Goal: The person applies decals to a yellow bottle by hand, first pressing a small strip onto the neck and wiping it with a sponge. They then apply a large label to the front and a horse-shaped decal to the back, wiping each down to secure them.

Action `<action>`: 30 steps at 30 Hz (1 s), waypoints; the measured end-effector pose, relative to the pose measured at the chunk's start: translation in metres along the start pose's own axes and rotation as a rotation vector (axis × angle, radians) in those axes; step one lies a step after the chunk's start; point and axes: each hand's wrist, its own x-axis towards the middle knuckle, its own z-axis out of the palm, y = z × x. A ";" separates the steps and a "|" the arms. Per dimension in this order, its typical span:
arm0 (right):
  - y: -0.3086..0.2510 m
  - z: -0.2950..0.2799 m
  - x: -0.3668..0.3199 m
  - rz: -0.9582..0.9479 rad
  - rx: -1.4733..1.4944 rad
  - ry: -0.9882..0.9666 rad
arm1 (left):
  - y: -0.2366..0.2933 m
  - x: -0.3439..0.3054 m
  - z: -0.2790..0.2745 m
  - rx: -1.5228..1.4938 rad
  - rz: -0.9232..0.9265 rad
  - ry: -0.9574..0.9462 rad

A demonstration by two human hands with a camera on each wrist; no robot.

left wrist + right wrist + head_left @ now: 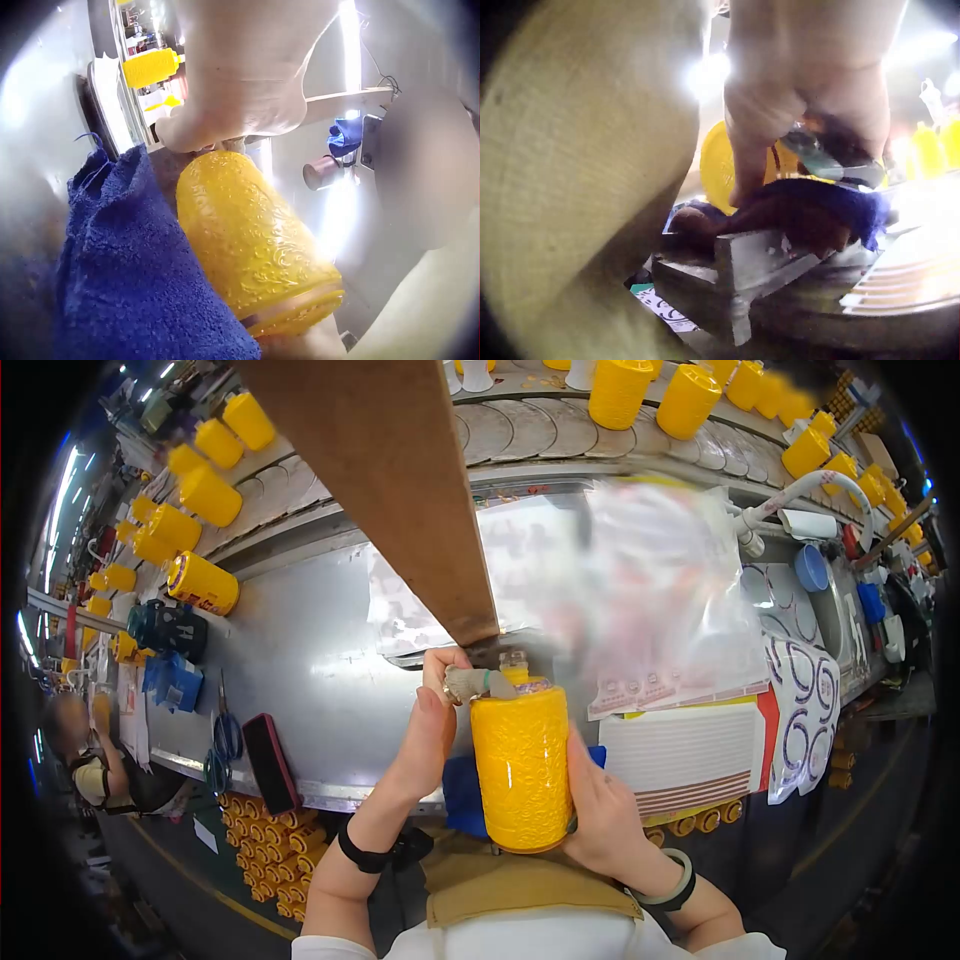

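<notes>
A glossy yellow bottle (522,765) with an embossed surface and a clear threaded neck (513,663) stands between both hands, close to the person's apron. At its top, the left hand (428,725) curls round the shoulder by the neck; a grey fabric cover (467,684) sits on a finger there. My right hand (610,815) grips the bottle's lower side, with most fingers hidden behind it. In the right wrist view, a greenish translucent piece (817,156) shows at that hand's fingers; I cannot tell what it is. Below the bottle hangs a blue cloth (139,277).
A brown board (400,490) slants down over the metal table (300,650). Plastic-covered sheets (660,590) and a striped sheet (685,755) lie to the right. Left are a phone (270,760) and scissors (225,735). Yellow bottles (620,395) line the conveyor (530,430) behind.
</notes>
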 end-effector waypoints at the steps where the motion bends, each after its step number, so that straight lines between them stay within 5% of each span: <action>1: -0.001 -0.003 0.000 -0.002 -0.001 0.000 | 0.001 0.000 0.000 0.000 0.002 0.001; 4: -0.015 -0.024 0.003 -0.036 -0.144 -0.158 | 0.007 -0.006 0.000 -0.029 0.012 0.029; 7: -0.008 -0.038 0.014 -0.072 0.077 -0.149 | 0.017 -0.015 0.004 0.253 0.090 0.075; 9: 0.007 -0.038 0.020 -0.078 0.226 -0.004 | 0.012 -0.019 0.011 0.507 0.419 0.122; 16: 0.009 -0.033 0.081 -0.051 0.101 0.042 | 0.009 -0.028 0.028 0.550 0.411 0.279; 27: 0.010 -0.037 0.084 -0.057 0.119 0.043 | -0.001 -0.028 0.023 0.465 0.433 0.263; 30: 0.018 -0.042 0.071 0.122 0.269 0.129 | -0.003 -0.026 0.014 0.308 0.324 0.214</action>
